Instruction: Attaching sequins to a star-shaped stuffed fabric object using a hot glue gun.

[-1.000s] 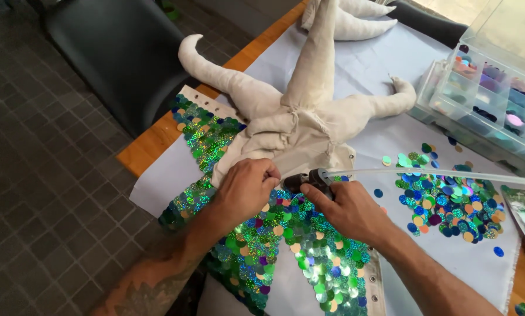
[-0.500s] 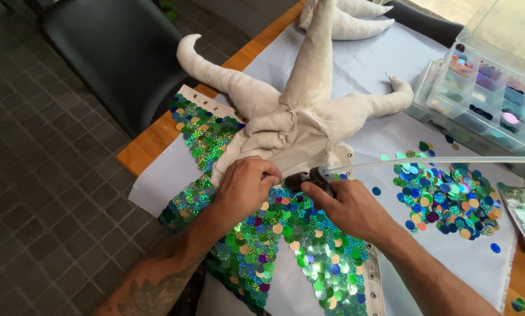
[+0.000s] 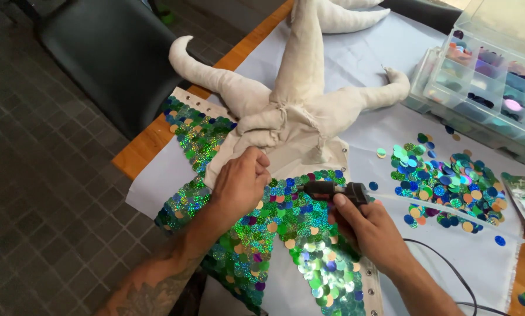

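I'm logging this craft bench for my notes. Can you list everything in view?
Stuffed fabric figure: one, cream, table centre.
Sequinned fabric: one piece, green-blue, under the hands.
Loose sequins: a pile, mixed colours, right.
Compartment box: one, clear, far right.
Cloth: one, pale, covering the table.
Chair: one, dark, left.
Glue gun: one, black, corded.
Left hand: pressing the fabric.
Right hand: holding the glue gun.

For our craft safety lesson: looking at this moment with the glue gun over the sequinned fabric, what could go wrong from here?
1. The left hand presses the cream fabric close to the glue gun nozzle, so fingers could get burnt.
2. The glue stick trails over the loose sequin pile and may scatter it.
3. The black cord by the right hand could snag.
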